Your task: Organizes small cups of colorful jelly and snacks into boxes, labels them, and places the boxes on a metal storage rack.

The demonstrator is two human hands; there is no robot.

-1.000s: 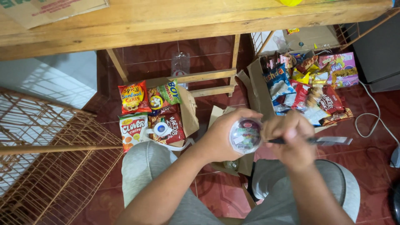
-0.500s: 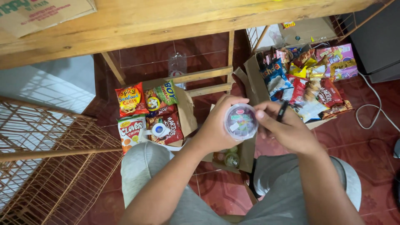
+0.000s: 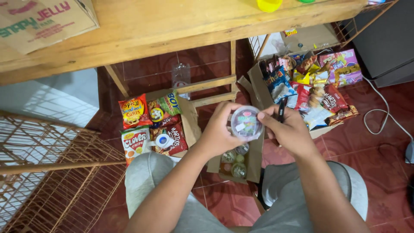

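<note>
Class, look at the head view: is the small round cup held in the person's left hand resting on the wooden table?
No: the left hand holds the small round cup in the air above the floor, below the wooden table.

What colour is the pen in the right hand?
Black: the pen sticks up from the right hand, beside the small round cup. Head view shows it best.
</note>
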